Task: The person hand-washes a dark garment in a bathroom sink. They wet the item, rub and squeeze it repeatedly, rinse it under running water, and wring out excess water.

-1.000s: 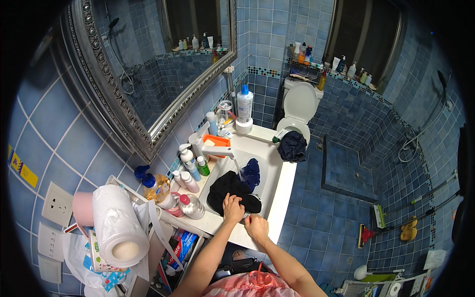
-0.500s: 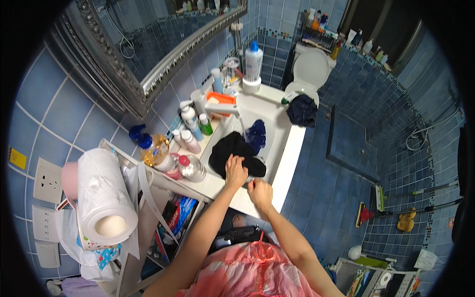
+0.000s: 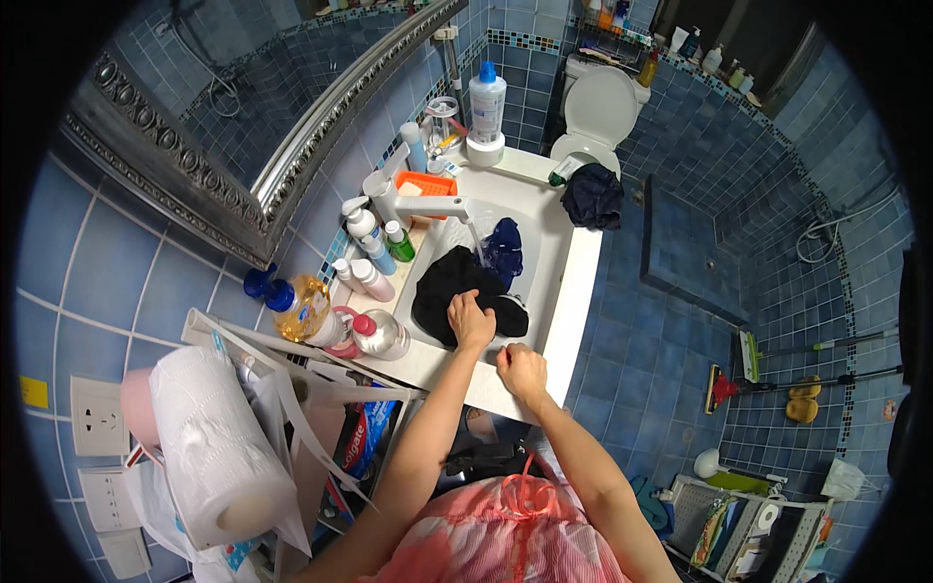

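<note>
A black cloth garment (image 3: 442,299) lies bunched and wet-looking in the white sink (image 3: 551,277). My left hand (image 3: 471,321) rests on it with bent fingers gripping the fabric. Closed in a fist, my right hand (image 3: 523,372) sits at the sink's near rim, just right of the garment; whatever its fingers may hold is hidden. Water runs from the white faucet (image 3: 432,206) onto a dark blue cloth (image 3: 502,255) beside the black one. Another dark cloth (image 3: 593,197) is heaped on the far right corner of the counter.
Pump bottles (image 3: 362,225), a clear red-capped bottle (image 3: 381,335) and an orange basket (image 3: 425,183) line the left counter. A tall blue-capped bottle (image 3: 487,107) stands behind the sink. Left of me is a paper roll (image 3: 209,437); a toilet (image 3: 601,107) stands at the back.
The whole view has shifted slightly. My left hand stays on the black garment and my right fist stays by the rim, both nearly in place. Water keeps running.
</note>
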`<state>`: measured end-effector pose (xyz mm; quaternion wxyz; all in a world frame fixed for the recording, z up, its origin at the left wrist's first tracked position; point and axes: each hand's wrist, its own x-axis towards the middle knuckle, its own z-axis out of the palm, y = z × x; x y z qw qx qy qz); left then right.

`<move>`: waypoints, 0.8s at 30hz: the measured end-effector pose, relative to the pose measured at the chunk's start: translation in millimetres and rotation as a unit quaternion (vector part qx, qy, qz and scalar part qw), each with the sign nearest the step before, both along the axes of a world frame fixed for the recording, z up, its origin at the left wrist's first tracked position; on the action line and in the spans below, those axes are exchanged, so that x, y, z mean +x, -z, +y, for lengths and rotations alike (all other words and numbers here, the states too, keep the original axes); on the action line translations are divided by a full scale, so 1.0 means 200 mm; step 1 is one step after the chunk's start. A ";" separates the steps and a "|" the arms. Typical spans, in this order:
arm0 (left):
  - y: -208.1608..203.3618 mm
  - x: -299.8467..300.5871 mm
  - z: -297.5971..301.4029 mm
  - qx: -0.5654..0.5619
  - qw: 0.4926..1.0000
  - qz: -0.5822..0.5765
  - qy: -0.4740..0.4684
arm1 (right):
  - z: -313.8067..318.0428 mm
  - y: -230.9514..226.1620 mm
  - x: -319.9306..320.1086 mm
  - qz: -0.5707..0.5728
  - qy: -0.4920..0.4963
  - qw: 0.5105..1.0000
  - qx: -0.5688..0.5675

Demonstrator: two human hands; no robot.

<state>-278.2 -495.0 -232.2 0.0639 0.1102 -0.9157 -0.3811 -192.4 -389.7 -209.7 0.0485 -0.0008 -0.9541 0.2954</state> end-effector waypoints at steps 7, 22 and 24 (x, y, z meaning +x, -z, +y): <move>-0.16 -0.52 0.04 0.410 0.879 0.159 -0.181 | 0.00 -0.04 -0.01 -0.051 -0.016 0.998 -0.029; -0.29 -0.61 -0.04 0.188 0.960 -0.090 -0.185 | 0.03 -0.03 -0.78 -0.165 0.157 0.654 -0.722; -0.35 -0.55 -0.12 0.160 0.977 -0.003 -0.143 | -0.08 -0.05 -1.00 -0.187 0.168 0.568 -0.783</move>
